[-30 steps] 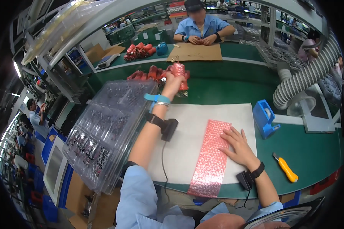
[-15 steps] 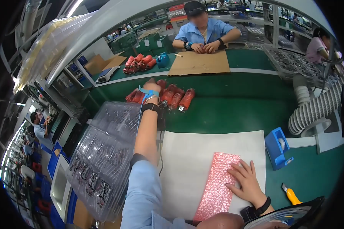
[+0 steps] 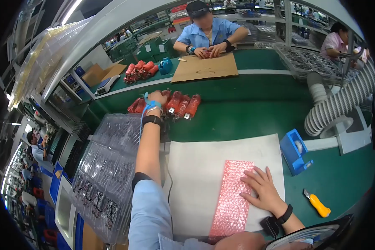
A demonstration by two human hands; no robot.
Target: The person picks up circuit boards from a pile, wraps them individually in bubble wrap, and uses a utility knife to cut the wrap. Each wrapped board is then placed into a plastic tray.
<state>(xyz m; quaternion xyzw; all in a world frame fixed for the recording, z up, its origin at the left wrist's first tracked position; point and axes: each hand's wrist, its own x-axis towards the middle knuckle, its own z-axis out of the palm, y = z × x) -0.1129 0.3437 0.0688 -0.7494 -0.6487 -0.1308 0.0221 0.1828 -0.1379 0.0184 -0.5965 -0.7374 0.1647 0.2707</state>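
My left hand [image 3: 157, 98], with a blue strap and a dark band on its wrist, reaches out to a group of red bubble-wrapped bundles [image 3: 192, 106]. It rests over the middle of that group. Its fingers are mostly hidden, so whether it grips a bundle does not show. My right hand [image 3: 263, 192] lies with fingers spread on the right edge of a long pink bubble-wrap sheet [image 3: 231, 200]. The sheet lies flat on a white mat [image 3: 191, 179] in front of me.
Clear plastic trays [image 3: 102, 175] with small parts stand on the left. Right of the mat are a blue tape dispenser [image 3: 293, 154] and a yellow utility knife [image 3: 318, 205]. A ribbed hose [image 3: 329, 112] stands far right. Opposite, a co-worker [image 3: 206, 35] works over cardboard [image 3: 206, 71].
The whole view has shifted, moving the scene a little left. My left hand stays at the red bundles with a slight shift toward me. My right hand stays on the pink sheet.
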